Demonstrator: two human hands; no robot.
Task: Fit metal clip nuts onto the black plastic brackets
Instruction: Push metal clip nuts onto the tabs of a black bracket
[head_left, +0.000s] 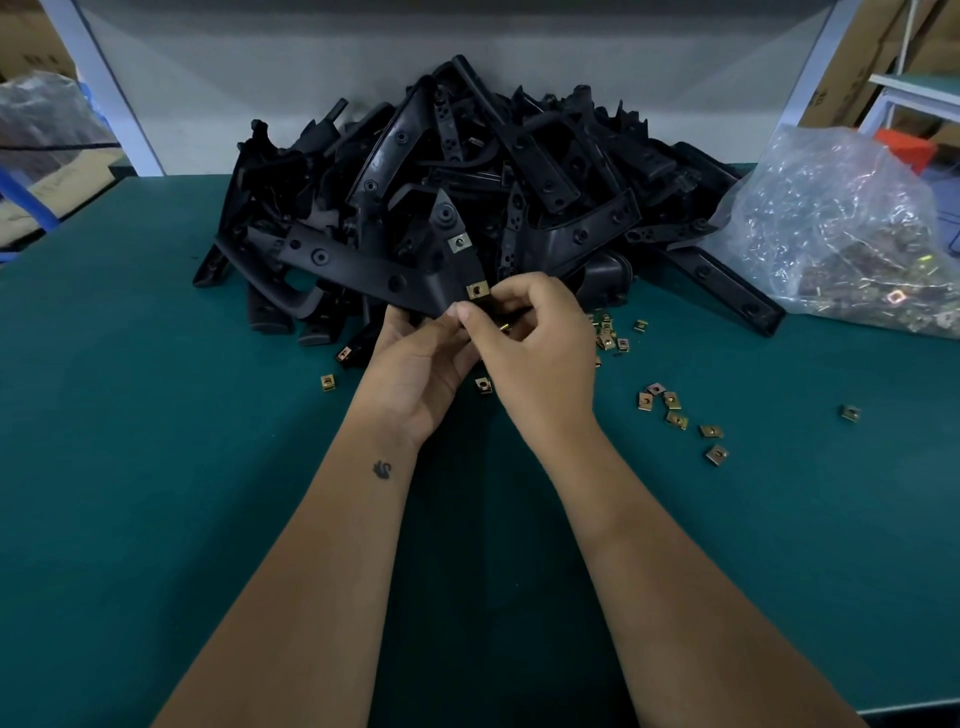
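Seating a clip nut (476, 290) on the held bracket (452, 244), at twelve o'clock above the hands.
Left hand (421, 364) grips the bracket's end; right hand (530, 332) pinches beside the nut, spare clips apparently in its curled fingers. Crooked pressure could pop it off.

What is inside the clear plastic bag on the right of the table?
The clear plastic bag holds a mass of small shiny metal pieces, likely more clip nuts like the loose clip nuts lying on the green table. The crinkled plastic glares, so individual pieces and anything beneath them cannot be made out.
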